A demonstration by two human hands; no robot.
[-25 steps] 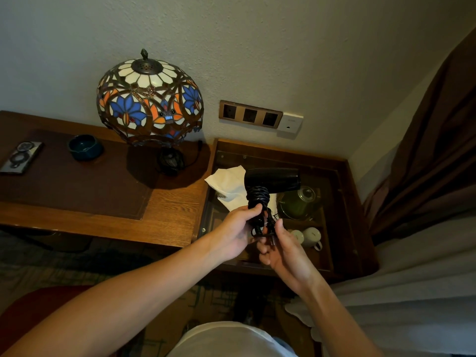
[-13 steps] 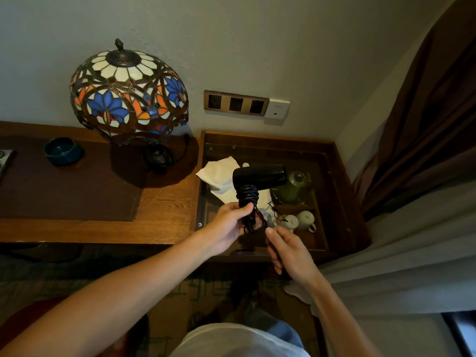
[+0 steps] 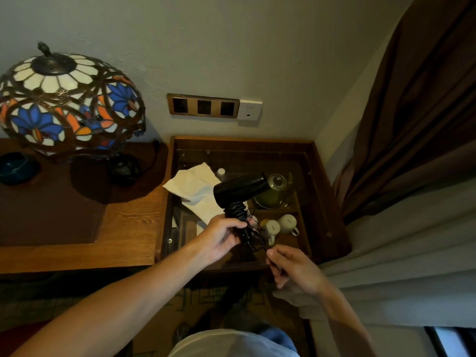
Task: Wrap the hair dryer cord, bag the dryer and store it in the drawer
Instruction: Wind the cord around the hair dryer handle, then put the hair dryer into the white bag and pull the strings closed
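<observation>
A black hair dryer (image 3: 239,188) is held upright above the glass-topped side table (image 3: 324,191), its barrel pointing right. Its black cord (image 3: 235,210) is coiled around the handle. My left hand (image 3: 221,237) is shut on the lower handle and the coils. My right hand (image 3: 293,266) sits lower right of it, pinching the loose end of the cord between thumb and fingers. A white cloth bag (image 3: 195,186) lies on the glass behind the dryer.
Under the glass are a green teapot (image 3: 273,194) and two white cups (image 3: 279,226). A stained-glass lamp (image 3: 67,104) and a dark bowl (image 3: 15,167) stand on the wooden desk (image 3: 128,228) at left. Wall sockets (image 3: 203,106) above; brown curtain (image 3: 412,119) at right.
My right hand has come off the handle and moved down and right, drawing the cord's end out. The view has shifted right, so the lamp sits further left.
</observation>
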